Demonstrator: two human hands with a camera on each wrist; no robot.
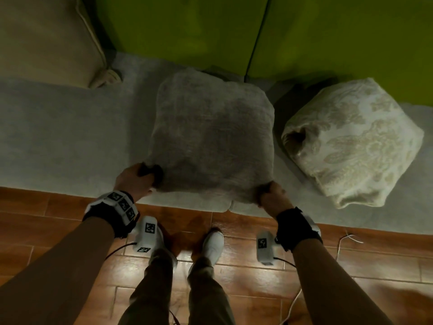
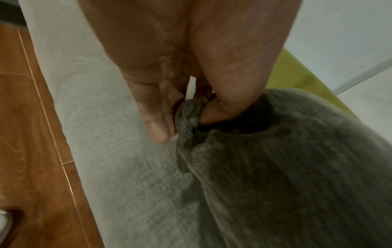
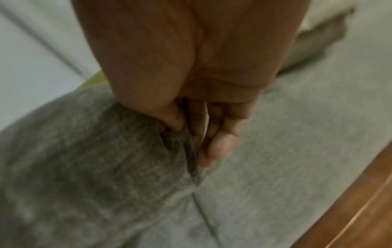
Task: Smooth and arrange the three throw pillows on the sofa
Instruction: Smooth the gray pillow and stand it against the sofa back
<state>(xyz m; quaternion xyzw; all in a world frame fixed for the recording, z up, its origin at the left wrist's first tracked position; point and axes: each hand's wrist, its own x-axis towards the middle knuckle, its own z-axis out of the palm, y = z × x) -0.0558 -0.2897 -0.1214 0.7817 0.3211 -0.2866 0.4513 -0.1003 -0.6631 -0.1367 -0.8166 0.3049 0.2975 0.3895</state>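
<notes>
Both hands, left and right, pinch the grey pillow's near corners; patterned pillow just beside.

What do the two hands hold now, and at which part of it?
Both hold the grey pillow by its two near corners: the left hand pinches the left one, the right hand the right one.

Both arms reach forward, left hand and right hand pinching (fingers curled).
</notes>
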